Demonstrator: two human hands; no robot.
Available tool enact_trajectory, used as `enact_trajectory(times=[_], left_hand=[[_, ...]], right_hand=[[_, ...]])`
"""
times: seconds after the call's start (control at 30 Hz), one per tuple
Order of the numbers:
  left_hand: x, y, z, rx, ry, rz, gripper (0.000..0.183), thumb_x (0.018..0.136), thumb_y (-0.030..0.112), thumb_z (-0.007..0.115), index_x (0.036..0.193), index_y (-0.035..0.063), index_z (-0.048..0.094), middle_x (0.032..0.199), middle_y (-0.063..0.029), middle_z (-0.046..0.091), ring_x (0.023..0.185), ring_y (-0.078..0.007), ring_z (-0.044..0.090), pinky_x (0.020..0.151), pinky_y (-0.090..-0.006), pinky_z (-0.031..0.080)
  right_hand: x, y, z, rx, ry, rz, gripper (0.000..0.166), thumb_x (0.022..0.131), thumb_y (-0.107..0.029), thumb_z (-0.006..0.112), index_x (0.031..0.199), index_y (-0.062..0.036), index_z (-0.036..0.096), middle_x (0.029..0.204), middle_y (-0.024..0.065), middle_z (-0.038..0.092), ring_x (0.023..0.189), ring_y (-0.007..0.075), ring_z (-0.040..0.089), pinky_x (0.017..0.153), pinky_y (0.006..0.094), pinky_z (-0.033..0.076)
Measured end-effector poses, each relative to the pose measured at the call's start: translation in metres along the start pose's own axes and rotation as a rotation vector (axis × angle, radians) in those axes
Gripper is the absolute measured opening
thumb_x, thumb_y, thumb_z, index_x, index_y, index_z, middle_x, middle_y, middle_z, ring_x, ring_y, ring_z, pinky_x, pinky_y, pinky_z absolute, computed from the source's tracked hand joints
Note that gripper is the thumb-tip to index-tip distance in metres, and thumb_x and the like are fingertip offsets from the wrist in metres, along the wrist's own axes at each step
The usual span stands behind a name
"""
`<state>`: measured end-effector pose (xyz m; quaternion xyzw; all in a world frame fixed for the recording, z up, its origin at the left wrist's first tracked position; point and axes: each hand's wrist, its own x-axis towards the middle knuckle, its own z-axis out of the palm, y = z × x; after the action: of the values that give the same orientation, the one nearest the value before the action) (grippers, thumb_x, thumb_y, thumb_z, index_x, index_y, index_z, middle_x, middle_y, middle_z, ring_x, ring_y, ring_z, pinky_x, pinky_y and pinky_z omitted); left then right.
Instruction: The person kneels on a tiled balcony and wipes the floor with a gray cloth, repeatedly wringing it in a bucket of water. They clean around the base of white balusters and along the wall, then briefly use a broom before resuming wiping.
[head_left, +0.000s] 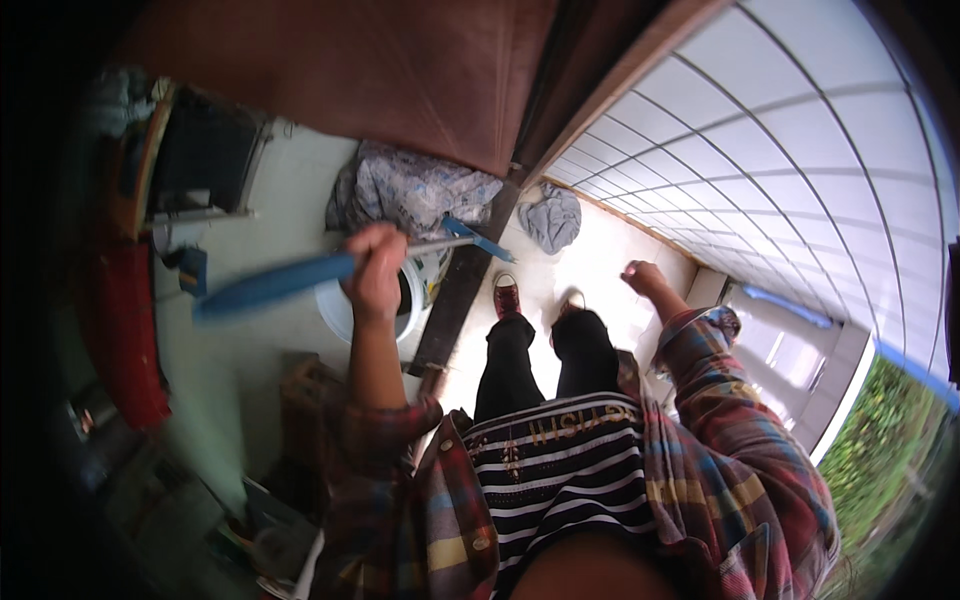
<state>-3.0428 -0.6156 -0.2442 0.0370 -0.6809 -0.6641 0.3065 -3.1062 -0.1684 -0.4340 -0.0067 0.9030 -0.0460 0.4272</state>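
Observation:
My left hand (375, 274) grips the pole of a long-handled floor tool, possibly a squeegee or mop. Its blue handle (277, 285) is blurred and extends leftward from my fist. On the other side, a thin metal pole (442, 244) runs to a blue head (491, 246) by the doorway threshold. Below my left hand stands a white bucket (327, 324), partly covered by my wrist. My right hand (643, 277) hangs above the pale floor near the tiled wall, fingers curled, with nothing visible in it. A crumpled grey cloth (553, 217) lies ahead of my shoes.
A dark threshold (442, 319) separates two floor areas. Beyond it lies a patterned bundle of fabric or plastic (420, 184), beneath a brown door (390, 75). White tiled wall (735, 142) rises at the right. A red object (124, 337) stands far left; greenery (877, 442) shows outside.

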Motion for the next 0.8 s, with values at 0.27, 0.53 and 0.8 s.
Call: enact_trajectory(times=[0.27, 0.53, 0.8], left_hand=[[0.104, -0.112, 0.085, -0.082, -0.005, -0.288, 0.038, 0.079, 0.010, 0.058, 0.050, 0.0097, 0.034, 0.047, 0.0022, 0.035, 0.044, -0.0077, 0.033, 0.046, -0.0239, 0.023], [0.043, -0.197, 0.096, 0.455, 0.364, 0.172, 0.057, 0.075, 0.017, 0.068, 0.121, 0.0056, 0.036, 0.111, -0.0142, 0.048, 0.100, -0.0226, 0.049, 0.086, -0.0291, 0.039], [-0.314, -0.297, 0.123, 0.197, 0.371, -0.861, 0.050, 0.075, 0.000, 0.061, 0.119, 0.0009, 0.037, 0.114, -0.0139, 0.045, 0.106, -0.0227, 0.047, 0.092, -0.0343, 0.038]], right_hand=[[0.035, -0.033, 0.058, 0.261, -0.148, -0.222, 0.027, 0.078, -0.034, 0.057, 0.096, -0.0139, 0.062, 0.087, 0.0148, 0.064, 0.084, 0.0310, 0.061, 0.075, 0.0386, 0.048], [0.107, 0.043, 0.158, 0.242, 0.027, -0.319, 0.067, 0.073, -0.036, 0.068, 0.126, -0.0092, 0.038, 0.123, 0.0233, 0.044, 0.108, 0.0379, 0.048, 0.090, 0.0415, 0.041], [0.390, 0.005, 0.245, 0.274, 0.622, -0.360, 0.083, 0.067, -0.041, 0.070, 0.133, -0.0102, 0.030, 0.134, 0.0280, 0.027, 0.117, 0.0453, 0.035, 0.096, 0.0471, 0.033]])
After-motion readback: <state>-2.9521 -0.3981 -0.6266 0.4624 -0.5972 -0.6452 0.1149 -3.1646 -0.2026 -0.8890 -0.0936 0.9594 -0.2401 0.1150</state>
